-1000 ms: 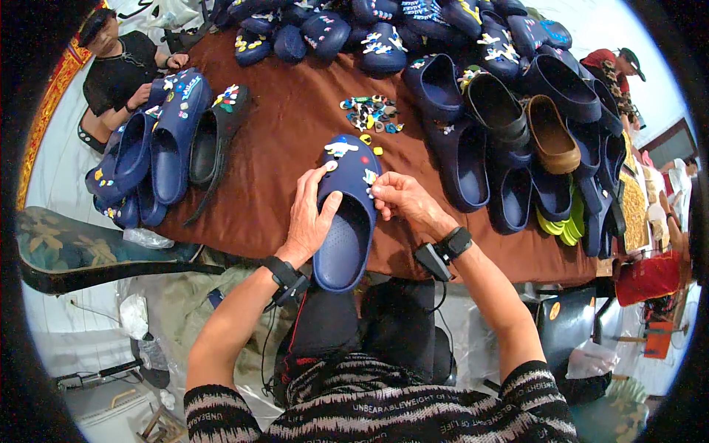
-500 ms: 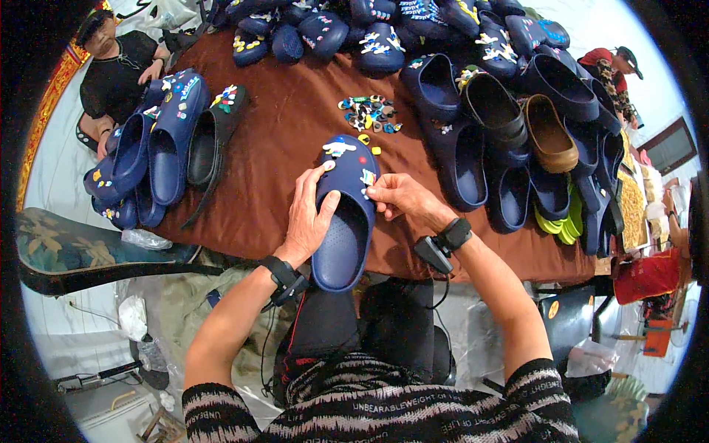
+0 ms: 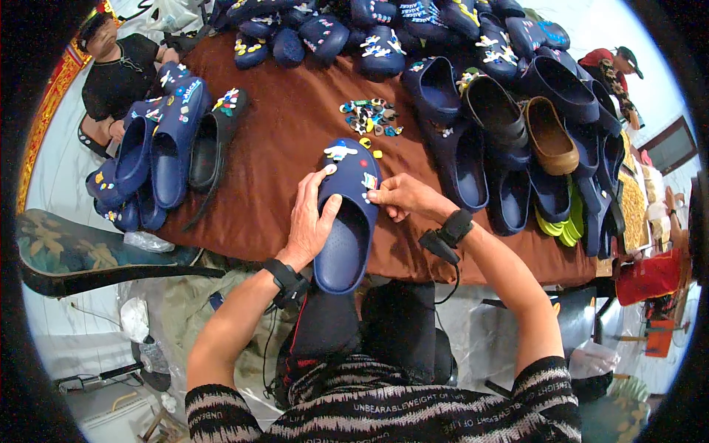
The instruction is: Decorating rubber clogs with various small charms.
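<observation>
A navy blue clog (image 3: pixel 344 255) lies toe-away at the table's near edge, its heel reaching over my lap. My left hand (image 3: pixel 309 225) grips it from the left, fingers and thumb on the upper. At the clog's right side my right hand (image 3: pixel 405 196) is closed in a pinch, with a small white shoe charm (image 3: pixel 367 198) at its fingertips, mostly hidden. On the upper sit a white figure charm (image 3: pixel 340 151), a red dot charm and a colourful charm (image 3: pixel 370 180). Just beyond the toe, loose charms (image 3: pixel 371 116) lie in a small pile, with yellow ones nearer the clog.
Decorated navy clogs (image 3: pixel 176 144) and a black clog (image 3: pixel 205 159) stand at left. Undecorated clogs (image 3: pixel 467 166), a brown one (image 3: pixel 552 136) among them, crowd the right. More clogs (image 3: pixel 380 52) are heaped at the back of the brown cloth (image 3: pixel 273 111). Two people are beyond the table.
Both hands stay on the clog. My right fingertips have shifted slightly down along its side, and a small white charm now shows beside them.
</observation>
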A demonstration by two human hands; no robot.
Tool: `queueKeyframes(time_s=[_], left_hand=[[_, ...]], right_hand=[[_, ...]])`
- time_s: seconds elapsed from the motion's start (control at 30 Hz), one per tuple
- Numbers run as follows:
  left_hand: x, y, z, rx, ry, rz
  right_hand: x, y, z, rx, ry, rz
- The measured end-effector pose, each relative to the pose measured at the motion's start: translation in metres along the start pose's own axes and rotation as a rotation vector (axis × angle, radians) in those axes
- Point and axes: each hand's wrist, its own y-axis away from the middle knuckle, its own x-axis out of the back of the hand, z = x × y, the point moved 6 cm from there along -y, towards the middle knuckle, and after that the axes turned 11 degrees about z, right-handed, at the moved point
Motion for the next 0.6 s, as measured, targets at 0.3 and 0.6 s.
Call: queueKeyframes(time_s=[0.3,0.6], left_hand=[[0.004,0.0,-0.002,0.017,0.019,0.004],[0.003,0.001,-0.007,0.041,0.06,0.026]], right_hand=[[0.061,-0.043,-0.007,0.146,0.144,0.465],[0.096,-0.099,-0.01,0.314,0.628,0.856]])
